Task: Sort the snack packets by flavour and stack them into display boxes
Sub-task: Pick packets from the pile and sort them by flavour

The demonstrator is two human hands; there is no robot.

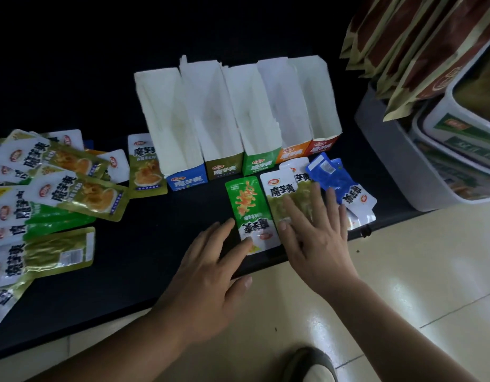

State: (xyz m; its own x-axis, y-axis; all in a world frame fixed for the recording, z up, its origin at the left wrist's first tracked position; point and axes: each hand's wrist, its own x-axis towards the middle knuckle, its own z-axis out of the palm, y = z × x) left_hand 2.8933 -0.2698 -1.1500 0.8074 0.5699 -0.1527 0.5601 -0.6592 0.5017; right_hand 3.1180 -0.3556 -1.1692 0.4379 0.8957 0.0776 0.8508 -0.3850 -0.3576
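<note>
Shoe toe sits at bottom centre on cream floor tiles, with both forearms reaching over it to the black table.

Table's near edge runs diagonally, lower left up to right. Left hand straddles it: thumb off the edge over the floor, fingers loosely spread and nearly straight, fingertips resting on the near end of a bright green packet. No grip.

Right hand lies flat, palm down, fingers straight and splayed, pressing an olive-and-white packet just right of the green one. Nothing pinched. More packets under and beside it, incl. blue packets overlapping near the table's right end, close to the edge.

Five display boxes stand in a row behind, touching side to side: blue box, olive box, green box, orange box, red box. Tall white insides, fronts cut low, no packets visible inside.

Open room: bare strip of table between the left hand and the loose packet pile, which covers the left side. One olive packet lies against the blue box's left side.

Right side is tight: grey bin holding lidded tubs stands just past the table end, brown pouches hang above it.
</note>
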